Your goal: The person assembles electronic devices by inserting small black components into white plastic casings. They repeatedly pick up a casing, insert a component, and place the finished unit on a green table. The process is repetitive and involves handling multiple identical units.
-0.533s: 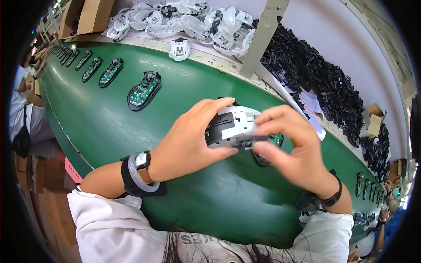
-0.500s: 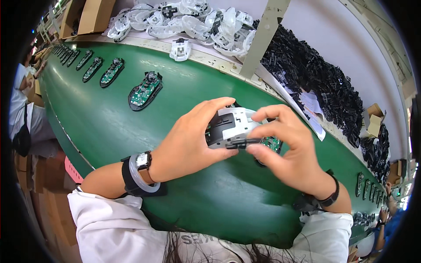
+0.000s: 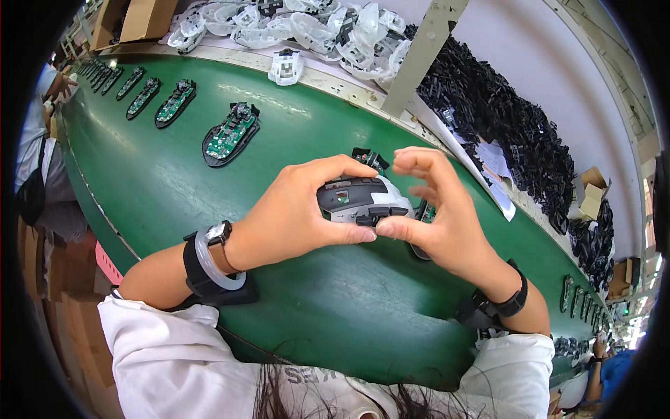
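Note:
My left hand (image 3: pixel 283 216) is closed round a computer mouse's upper shell (image 3: pixel 359 192), black at one end and whitish-grey at the other, tilted so its side faces me. A black side-button piece (image 3: pixel 384 214) sits against the shell's near side; I cannot tell whether it is fully seated. The thumb of my right hand (image 3: pixel 453 230) touches that piece, while its other fingers are curled apart, off the shell. Behind the shell, a mouse base with a green circuit board (image 3: pixel 370 159) lies on the green belt (image 3: pixel 314 300). Part of another base (image 3: pixel 424 209) shows behind my right hand.
Several mouse bases (image 3: pixel 232 136) line the belt to the left, more (image 3: pixel 576 300) at far right. Translucent shells (image 3: pixel 307 31) heap on the back ledge, one shell (image 3: pixel 285 68) apart. Beyond a metal post (image 3: pixel 422 56) lies a pile of black parts (image 3: pixel 488 105). People work at both sides.
The shell has turned in my left hand, bringing its near side and the black piece into fuller view. My right fingers have lifted away from it, with the thumb still at the piece.

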Action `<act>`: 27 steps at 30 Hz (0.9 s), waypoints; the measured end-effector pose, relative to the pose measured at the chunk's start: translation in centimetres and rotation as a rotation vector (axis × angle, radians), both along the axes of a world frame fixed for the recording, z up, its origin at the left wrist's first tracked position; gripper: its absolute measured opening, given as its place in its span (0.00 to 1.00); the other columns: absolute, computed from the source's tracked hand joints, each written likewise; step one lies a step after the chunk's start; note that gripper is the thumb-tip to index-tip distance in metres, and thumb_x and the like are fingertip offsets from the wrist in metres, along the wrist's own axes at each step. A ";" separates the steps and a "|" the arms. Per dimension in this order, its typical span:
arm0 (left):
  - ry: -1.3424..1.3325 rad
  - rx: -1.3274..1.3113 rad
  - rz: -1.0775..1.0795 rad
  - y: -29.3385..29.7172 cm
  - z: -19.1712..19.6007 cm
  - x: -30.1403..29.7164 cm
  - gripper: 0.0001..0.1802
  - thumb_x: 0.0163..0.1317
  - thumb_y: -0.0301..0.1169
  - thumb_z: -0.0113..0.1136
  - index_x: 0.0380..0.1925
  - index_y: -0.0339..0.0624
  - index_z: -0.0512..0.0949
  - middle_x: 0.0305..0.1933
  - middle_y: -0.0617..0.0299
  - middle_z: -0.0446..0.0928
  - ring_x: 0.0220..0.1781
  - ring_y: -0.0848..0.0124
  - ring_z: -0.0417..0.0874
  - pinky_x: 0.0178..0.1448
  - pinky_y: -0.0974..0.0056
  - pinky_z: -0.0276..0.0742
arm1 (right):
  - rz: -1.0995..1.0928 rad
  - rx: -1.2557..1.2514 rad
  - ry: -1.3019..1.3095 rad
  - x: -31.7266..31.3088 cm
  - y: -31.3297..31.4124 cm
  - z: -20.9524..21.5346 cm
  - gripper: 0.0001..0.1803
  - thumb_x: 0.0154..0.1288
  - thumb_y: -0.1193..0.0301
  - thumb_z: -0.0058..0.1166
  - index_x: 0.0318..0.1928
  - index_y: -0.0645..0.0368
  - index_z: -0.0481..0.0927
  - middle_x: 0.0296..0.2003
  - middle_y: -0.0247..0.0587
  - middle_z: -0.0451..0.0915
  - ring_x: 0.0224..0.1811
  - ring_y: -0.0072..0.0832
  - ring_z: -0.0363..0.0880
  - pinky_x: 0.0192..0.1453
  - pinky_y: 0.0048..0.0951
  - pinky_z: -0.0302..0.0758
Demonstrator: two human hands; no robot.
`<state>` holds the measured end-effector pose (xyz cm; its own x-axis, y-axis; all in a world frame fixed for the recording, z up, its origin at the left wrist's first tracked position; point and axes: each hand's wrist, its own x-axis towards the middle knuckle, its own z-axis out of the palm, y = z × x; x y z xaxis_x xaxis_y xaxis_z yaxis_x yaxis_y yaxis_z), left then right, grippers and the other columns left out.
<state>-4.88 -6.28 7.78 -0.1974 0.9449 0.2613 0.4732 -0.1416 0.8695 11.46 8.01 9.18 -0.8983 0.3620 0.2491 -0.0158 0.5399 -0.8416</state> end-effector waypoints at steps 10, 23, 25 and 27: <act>-0.145 -0.061 -0.088 0.4 0.0 0.2 0.34 0.40 0.34 0.78 0.49 0.37 0.75 0.46 0.59 0.79 0.47 0.72 0.79 0.53 0.66 0.75 | 0.185 -0.443 -0.043 -0.1 1.3 -1.1 0.36 0.47 0.64 0.73 0.54 0.59 0.66 0.53 0.38 0.66 0.54 0.32 0.72 0.53 0.36 0.74; -0.461 0.085 0.083 -0.2 -0.8 1.3 0.36 0.48 0.30 0.71 0.55 0.35 0.63 0.47 0.52 0.73 0.49 0.68 0.78 0.54 0.65 0.74 | 0.115 -0.489 -0.151 -0.1 -1.1 -0.5 0.32 0.58 0.71 0.58 0.61 0.60 0.60 0.53 0.46 0.70 0.53 0.30 0.72 0.54 0.31 0.72; -0.342 0.077 0.096 0.1 -0.7 1.4 0.34 0.48 0.29 0.70 0.54 0.35 0.64 0.46 0.53 0.74 0.49 0.68 0.78 0.53 0.64 0.74 | 0.083 -0.418 -0.130 -0.1 -1.1 -0.6 0.32 0.55 0.71 0.58 0.60 0.61 0.60 0.51 0.49 0.71 0.52 0.34 0.74 0.53 0.33 0.72; -0.163 0.089 0.104 0.3 -0.4 1.5 0.33 0.47 0.28 0.70 0.53 0.36 0.65 0.46 0.53 0.74 0.49 0.67 0.78 0.53 0.64 0.74 | 0.061 -0.255 -0.084 0.1 -1.1 -0.8 0.33 0.51 0.72 0.58 0.58 0.62 0.61 0.49 0.52 0.71 0.51 0.39 0.74 0.53 0.35 0.72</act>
<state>-3.39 -5.96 7.36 -0.3390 0.8919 0.2994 0.3434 -0.1789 0.9220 11.60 6.88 8.42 -0.9339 0.3481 0.0811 0.0335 0.3110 -0.9498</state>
